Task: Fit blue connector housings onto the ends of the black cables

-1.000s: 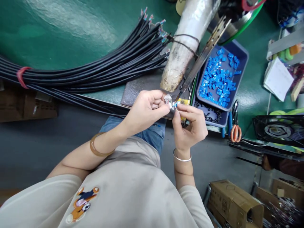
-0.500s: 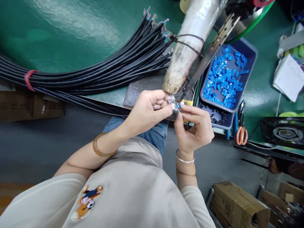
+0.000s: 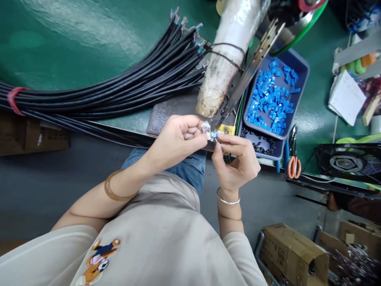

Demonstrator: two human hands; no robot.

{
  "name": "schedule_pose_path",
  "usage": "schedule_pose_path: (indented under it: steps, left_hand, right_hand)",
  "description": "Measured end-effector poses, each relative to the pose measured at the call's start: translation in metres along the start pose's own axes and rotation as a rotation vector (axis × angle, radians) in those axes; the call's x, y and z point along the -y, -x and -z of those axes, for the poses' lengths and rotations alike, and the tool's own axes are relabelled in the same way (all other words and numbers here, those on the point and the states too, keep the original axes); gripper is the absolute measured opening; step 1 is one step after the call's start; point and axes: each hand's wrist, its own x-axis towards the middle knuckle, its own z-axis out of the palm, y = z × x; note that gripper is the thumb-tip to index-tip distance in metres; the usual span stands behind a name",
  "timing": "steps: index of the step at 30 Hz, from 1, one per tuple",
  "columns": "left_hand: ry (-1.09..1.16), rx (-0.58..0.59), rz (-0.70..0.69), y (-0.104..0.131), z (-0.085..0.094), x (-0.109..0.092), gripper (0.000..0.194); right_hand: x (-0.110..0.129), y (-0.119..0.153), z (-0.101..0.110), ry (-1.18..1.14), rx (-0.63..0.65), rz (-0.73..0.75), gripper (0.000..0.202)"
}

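My left hand (image 3: 181, 137) is closed, with thumb and fingers pinching a small whitish, clear piece (image 3: 205, 128) at the table's front edge. A small blue part (image 3: 214, 134) sits between the two hands, touching that piece. My right hand (image 3: 236, 159) has its thumb and index finger pinched together beside the blue part, on a thin pale wire or lead too small to make out well. Just above the fingertips is the tip of a metal soldering iron (image 3: 218, 124), which slants up to the right beside a wrapped white tube (image 3: 218, 75).
A thick bundle of black cables (image 3: 119, 93) lies on the green table (image 3: 89, 43). Right of the iron, a grey-blue tray (image 3: 299, 79) holds many blue parts, above a second tray with black pieces. Orange-handled scissors (image 3: 294, 167), papers (image 3: 347, 97) and a black fan (image 3: 347, 163) are further right.
The whole view has shifted, so the table items appear further left. Both hands remain pinched together near the iron tip, with the blue part showing a little more between them.
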Motion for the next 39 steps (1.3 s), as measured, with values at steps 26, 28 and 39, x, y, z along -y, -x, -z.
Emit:
schedule_pose_path:
  steps: [26,28,39]
  left_hand:
    - [0.006,0.006,-0.001,-0.0040,-0.0021,-0.0026,0.013]
    - [0.021,0.006,0.009,-0.0041,-0.0021,-0.0030,0.012]
    - [0.014,0.036,-0.021,-0.0043,0.0007,-0.0003,0.015]
  right_hand:
    - [-0.0004,-0.0062,-0.0022,-0.029,-0.049,0.000,0.018]
    - [0.0005,-0.0065,-0.0016,-0.021,-0.046,0.000,0.018]
    - [0.0003,-0.0029,-0.0020,-0.011,-0.016,0.012,0.018]
